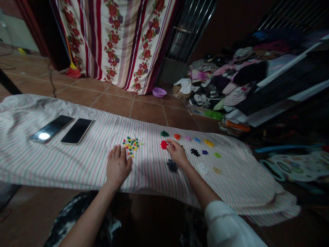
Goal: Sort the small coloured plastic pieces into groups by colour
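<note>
My left hand [118, 165] lies flat, palm down, on the striped cloth [108, 130], just below a scattered pile of small mixed-colour pieces [131, 145]. Thumb and index finger of my right hand [177, 152] are pinched at the right edge of a red pile [163, 144]; anything between them is too small to make out. Sorted by colour, more little piles surround that hand: dark green [164, 133], orange [177, 136], pink [188, 138], blue [197, 140], yellow [209, 143], black [195, 152], dark grey [172, 166] and white [203, 168].
Two phones [77, 131] lie on the cloth at the left. Purple [205, 152], lime [217, 155] and tan [217, 170] piles sit at the right. Beyond the cloth are a floral curtain [113, 41], a purple basin [159, 92] and heaped clothes [226, 75].
</note>
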Demonstrator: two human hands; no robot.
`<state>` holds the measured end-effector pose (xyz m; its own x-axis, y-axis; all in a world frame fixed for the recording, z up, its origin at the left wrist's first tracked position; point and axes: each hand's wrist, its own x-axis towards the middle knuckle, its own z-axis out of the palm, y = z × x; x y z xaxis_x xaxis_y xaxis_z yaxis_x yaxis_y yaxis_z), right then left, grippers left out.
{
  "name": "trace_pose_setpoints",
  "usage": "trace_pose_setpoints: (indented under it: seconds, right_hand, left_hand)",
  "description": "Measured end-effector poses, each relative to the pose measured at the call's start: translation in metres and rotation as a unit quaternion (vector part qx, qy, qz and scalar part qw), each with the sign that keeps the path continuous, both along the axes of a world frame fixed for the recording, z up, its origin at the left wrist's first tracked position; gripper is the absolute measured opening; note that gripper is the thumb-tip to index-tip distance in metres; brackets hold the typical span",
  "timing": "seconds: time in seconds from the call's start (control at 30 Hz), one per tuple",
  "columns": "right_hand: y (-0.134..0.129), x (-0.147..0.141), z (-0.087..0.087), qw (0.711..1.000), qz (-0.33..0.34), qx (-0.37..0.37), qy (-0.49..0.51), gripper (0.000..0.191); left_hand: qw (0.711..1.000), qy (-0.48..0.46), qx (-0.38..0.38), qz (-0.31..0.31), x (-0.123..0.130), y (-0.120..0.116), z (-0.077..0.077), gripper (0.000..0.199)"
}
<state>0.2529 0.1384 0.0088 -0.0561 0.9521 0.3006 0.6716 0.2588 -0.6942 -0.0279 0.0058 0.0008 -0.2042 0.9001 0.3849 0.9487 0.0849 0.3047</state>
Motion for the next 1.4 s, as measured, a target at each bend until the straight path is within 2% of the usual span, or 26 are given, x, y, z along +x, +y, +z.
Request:
trace_pose_setpoints:
  seconds: [0.13,0.27,0.4,0.53,0.63,0.7,0.93,1.07,1.27,1.4]
  right_hand:
    - [-0.006,-0.012,0.013,0.998,0.016,0.055,0.0,0.031]
    - [-0.018,-0.042,0.016,0.996,0.069,0.064,0.011,0.03]
    - [-0.029,-0.082,0.001,0.989,0.132,0.065,0.003,0.03]
    - [-0.031,-0.11,-0.024,0.986,0.126,0.108,-0.017,0.038]
    - [-0.029,-0.118,-0.038,0.982,0.132,0.122,-0.062,0.044]
    - [-0.03,-0.12,-0.041,0.975,0.154,0.131,-0.094,0.047]
    - [-0.042,-0.122,-0.03,0.958,0.219,0.134,-0.126,0.057]
    - [-0.043,-0.124,-0.032,0.967,0.203,0.129,-0.086,0.063]
    - [-0.04,-0.127,-0.039,0.987,0.092,0.108,-0.079,0.065]
    - [-0.043,-0.131,-0.033,0.981,0.115,0.097,-0.123,0.062]
  left_hand:
    - [1.0,0.007,-0.01,-0.002,0.0,0.0,0.0,0.054]
    - [1.0,0.01,-0.008,-0.004,0.0,0.0,0.0,0.056]
    - [1.0,0.016,-0.005,-0.004,0.0,-0.001,-0.001,0.061]
    - [1.0,0.027,-0.002,-0.007,0.001,-0.001,-0.004,0.07]
    - [1.0,0.028,-0.002,-0.002,0.002,-0.001,-0.006,0.073]
    - [1.0,0.031,-0.003,-0.001,0.002,-0.001,-0.007,0.073]
    - [1.0,0.024,-0.02,-0.002,0.003,0.0,-0.006,0.077]
    - [0.999,0.006,-0.049,0.001,0.004,0.0,-0.004,0.079]
    - [0.997,0.017,-0.076,0.012,0.006,0.001,-0.003,0.079]
    - [0.997,0.023,-0.071,0.027,0.006,0.011,-0.005,0.081]
